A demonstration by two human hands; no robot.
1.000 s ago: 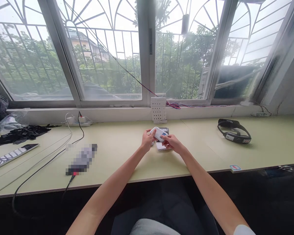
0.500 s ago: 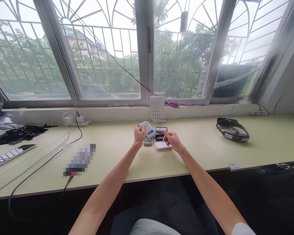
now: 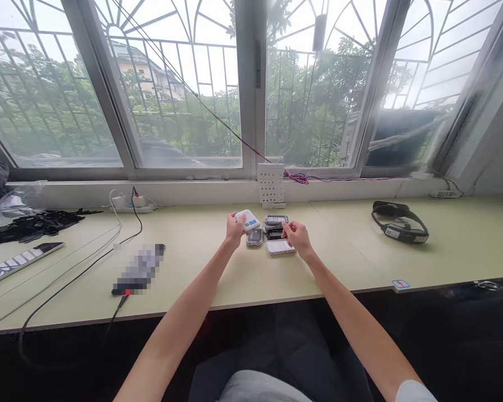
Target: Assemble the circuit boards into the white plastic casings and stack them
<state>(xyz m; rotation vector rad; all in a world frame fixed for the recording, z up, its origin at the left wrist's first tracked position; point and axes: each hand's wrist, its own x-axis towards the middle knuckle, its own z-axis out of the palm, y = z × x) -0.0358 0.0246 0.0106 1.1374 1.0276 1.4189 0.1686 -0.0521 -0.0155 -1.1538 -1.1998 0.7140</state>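
Note:
My left hand [image 3: 235, 228] grips a white rounded device [image 3: 248, 220], flat and palm-sized, with a blue printed patch, held above the table. Just below it lies a small dark-faced device [image 3: 255, 238] with a light rim. My right hand [image 3: 297, 237] hovers beside a small stack of opened devices [image 3: 275, 222], its fingers pinched together; whether anything is between them is too small to make out. Under that hand a white flat device [image 3: 280, 247] rests on the table, partly covered by the fingers.
A head-strap device [image 3: 400, 229] lies on the right of the table [image 3: 343, 262]. To the left are a pixelated object [image 3: 138, 271] with a black cable, a phone [image 3: 20, 263] and black strips [image 3: 33, 228]. A white perforated block [image 3: 271, 187] stands at the windowsill.
My left hand has tilted the white device flatter and drawn it slightly left, uncovering more of the dark-faced device. My right hand has shifted slightly.

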